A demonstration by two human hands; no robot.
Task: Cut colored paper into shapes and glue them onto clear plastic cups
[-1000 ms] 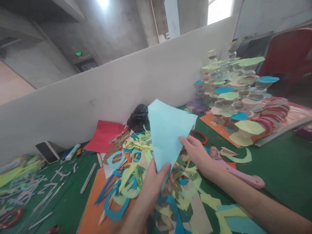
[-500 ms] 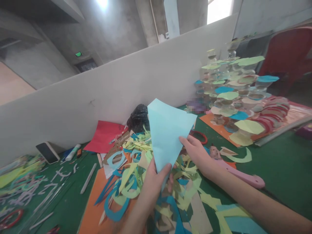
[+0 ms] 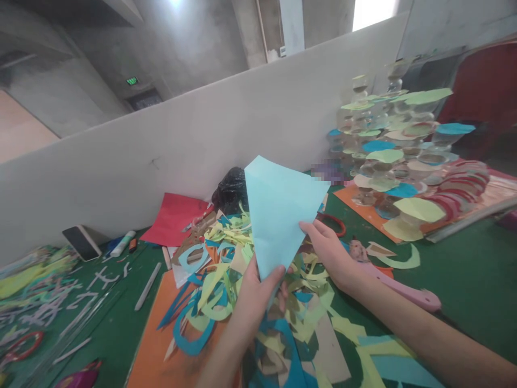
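Lt-blue sheet being held over scrap pile: crease + tear risk

Far L of the pile, a phone is being propped up, apparently by the wall; prob. no risk there. At the pile's L side, an orange sheet is being partly covered. Above the pile's middle, the lt-blue one's narrow lower end is being pinched betw. thumb and fingers of the left hand; a crease could be caused by over-squeezing. Above the pile's R half, its R edge is being pinched by the right hand, fingers partly hidden; a tear could be caused by uneven pulling. If released, it'd likely be lost among similar-coloured scraps. R of the pile, a pink handle is being flanked by the R forearm; poss. snag. Farther R + behind, stacked cups w/ paper discs are being left unheld; a topple could be caused by an elbow knock.
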